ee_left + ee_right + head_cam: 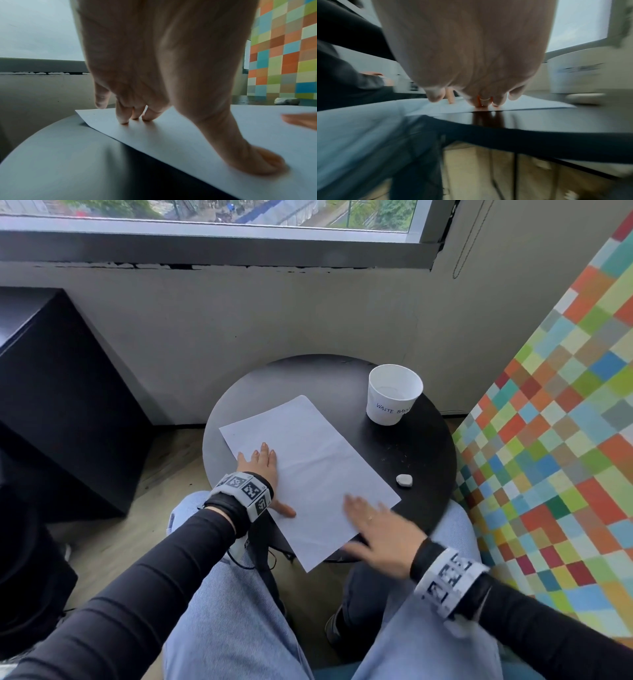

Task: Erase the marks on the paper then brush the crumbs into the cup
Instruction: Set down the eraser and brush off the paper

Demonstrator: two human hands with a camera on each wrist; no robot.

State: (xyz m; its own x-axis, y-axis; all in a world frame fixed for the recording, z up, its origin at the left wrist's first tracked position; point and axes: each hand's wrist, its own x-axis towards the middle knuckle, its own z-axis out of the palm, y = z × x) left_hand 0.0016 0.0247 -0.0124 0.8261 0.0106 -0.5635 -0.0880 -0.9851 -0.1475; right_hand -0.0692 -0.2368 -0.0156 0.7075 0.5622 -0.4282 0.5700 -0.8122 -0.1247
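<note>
white paper [308, 470] under left hand [262, 465]

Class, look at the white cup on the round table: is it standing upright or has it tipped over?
Upright. The cup stands on its base on the table, its open mouth facing up and its handwritten label reading level.

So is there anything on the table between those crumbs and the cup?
Nothing visible. The crumbs lie scattered on the bare dark table just in front of the cup. The eraser sits nearer the person, off that line.
</note>
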